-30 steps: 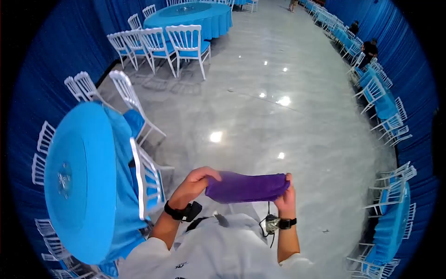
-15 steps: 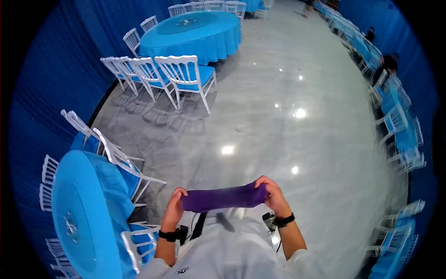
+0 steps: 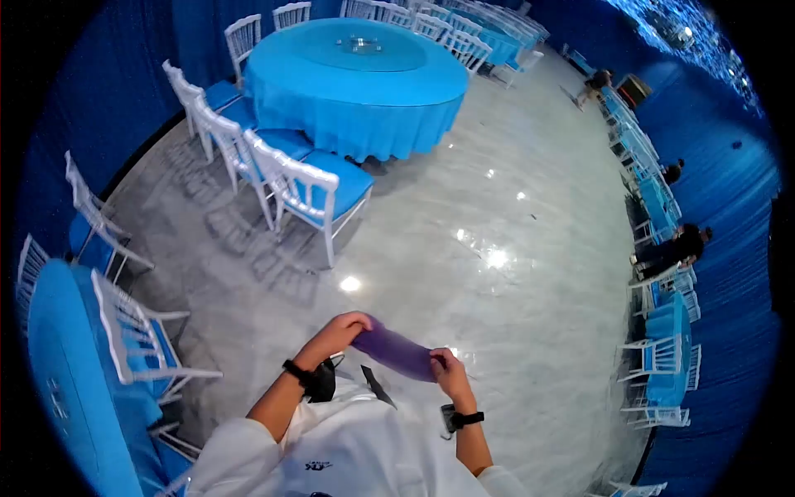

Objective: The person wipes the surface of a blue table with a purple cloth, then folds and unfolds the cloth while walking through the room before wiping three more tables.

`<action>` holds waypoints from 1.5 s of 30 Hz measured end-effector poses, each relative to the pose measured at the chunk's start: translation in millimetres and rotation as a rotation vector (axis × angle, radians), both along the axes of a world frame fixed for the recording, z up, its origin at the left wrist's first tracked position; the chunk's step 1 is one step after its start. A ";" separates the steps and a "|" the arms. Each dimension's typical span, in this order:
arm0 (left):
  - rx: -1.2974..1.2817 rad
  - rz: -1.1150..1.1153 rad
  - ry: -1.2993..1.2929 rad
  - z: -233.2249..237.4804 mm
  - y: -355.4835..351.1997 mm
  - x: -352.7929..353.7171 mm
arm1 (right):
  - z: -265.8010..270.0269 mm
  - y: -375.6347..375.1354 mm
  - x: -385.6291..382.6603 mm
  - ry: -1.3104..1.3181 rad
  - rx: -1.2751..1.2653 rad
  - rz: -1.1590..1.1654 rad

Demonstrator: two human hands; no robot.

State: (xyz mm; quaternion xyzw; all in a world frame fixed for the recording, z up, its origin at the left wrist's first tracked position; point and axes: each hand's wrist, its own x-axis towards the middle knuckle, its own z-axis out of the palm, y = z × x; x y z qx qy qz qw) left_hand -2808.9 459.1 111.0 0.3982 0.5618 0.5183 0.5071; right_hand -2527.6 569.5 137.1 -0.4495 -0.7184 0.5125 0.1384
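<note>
1. Head view, landmark = purple cloth: it was in front of the white shirt, over the gray floor, running on a slant w/ its L end farther up in the view.
2. L hand was clamped on the cloth's L end; black wrist strap just behind the grip.
3. R hand pinched the cloth's R end, another black strap on that wrist. Hands were apart, cloth spanning the gap btwn them.
4. Ahead & L of cloth: lg round table w/ blue cover; white chairs w/ blue seats stood beside it.
5. Well L of cloth: 2nd blue-covered table, white chair next to it.
6. Well R of cloth: row of blue-covered tables w/ chairs. Person in dark top was by that row, ahead & R of cloth; exact pose unclear.
7. Blue curtains hung well L & R of cloth.
</note>
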 end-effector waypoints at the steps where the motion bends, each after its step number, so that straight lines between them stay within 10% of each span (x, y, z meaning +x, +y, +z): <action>1: 0.002 -0.069 -0.011 3.8 37.9 -1.8 | -4.2 27.3 0.7 -0.031 0.173 0.040; 11: -0.057 -0.540 0.450 -50.3 349.3 -120.0 | -73.0 313.1 -69.1 0.009 0.232 -0.014; 22: -0.384 0.550 0.445 -76.5 487.1 -290.3 | -53.8 597.3 -341.5 0.118 0.076 0.560; 29: -0.448 0.804 0.538 -127.8 669.7 -387.9 | -93.7 736.1 -478.4 0.211 0.291 0.598; 37: -0.934 0.243 0.965 -131.2 903.2 -416.4 | -115.4 917.2 -550.6 0.160 0.382 0.547; 45: -0.813 0.260 1.081 -140.4 1019.5 -409.9 | -121.3 1057.0 -555.1 -0.162 0.169 0.492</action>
